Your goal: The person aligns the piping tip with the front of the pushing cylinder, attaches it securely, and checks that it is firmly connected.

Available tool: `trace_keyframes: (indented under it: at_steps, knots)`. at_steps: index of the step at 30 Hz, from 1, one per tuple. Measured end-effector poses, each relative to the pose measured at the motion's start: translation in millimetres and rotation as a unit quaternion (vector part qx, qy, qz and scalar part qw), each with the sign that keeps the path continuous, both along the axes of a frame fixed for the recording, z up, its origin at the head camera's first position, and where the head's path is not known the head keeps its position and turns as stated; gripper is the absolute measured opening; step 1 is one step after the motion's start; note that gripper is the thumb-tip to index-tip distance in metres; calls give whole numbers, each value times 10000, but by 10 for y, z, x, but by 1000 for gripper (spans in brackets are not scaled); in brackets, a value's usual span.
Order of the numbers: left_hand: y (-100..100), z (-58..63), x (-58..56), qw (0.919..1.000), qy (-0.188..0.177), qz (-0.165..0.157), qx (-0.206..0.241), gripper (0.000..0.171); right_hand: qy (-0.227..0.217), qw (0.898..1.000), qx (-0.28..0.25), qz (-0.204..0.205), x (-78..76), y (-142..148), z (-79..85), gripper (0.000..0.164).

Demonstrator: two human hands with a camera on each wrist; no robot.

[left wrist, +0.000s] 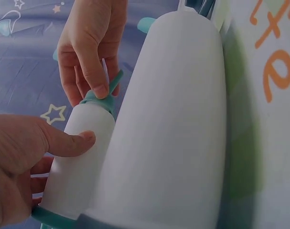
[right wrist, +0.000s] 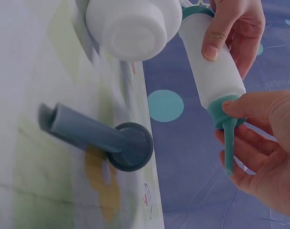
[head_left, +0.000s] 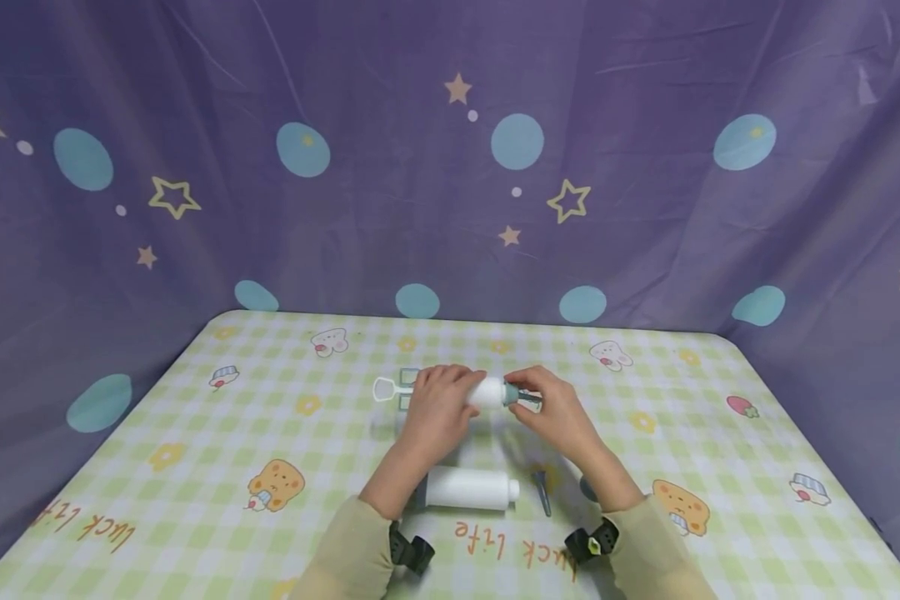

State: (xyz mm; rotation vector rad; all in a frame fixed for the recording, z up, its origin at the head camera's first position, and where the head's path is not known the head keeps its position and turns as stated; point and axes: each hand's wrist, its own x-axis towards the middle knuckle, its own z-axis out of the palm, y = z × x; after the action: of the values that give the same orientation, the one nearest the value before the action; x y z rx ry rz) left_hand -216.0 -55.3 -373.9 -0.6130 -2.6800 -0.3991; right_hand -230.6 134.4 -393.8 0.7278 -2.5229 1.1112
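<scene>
Head view downward, wrists close — held bottle (left wrist: 80, 174) shared

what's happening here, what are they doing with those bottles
A person grips a white bottle in their left hand, while the fingers of their right hand pinch the teal cap at its end. Whether the cap is going on or coming off, I can't tell. A second bottle lies on its side on the table, with no cap on its neck, and a dark nozzle is on the table nearby.
</scene>
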Motion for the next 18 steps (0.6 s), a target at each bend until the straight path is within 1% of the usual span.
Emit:
trace_keyframes:
  at_steps: [5,10,18]
  knots:
    - [1,15,9,9999,112,19,15,47,46,9999,-150,26,-11,0,2,32]
    - [-3,23,16,9999,105,5,39,47,-49,9993,-361,15,-6,11,13,32]
    - [-5,23,4,9999,150,12,47,47,-243,9986,-460,14,-5,23,18,30]
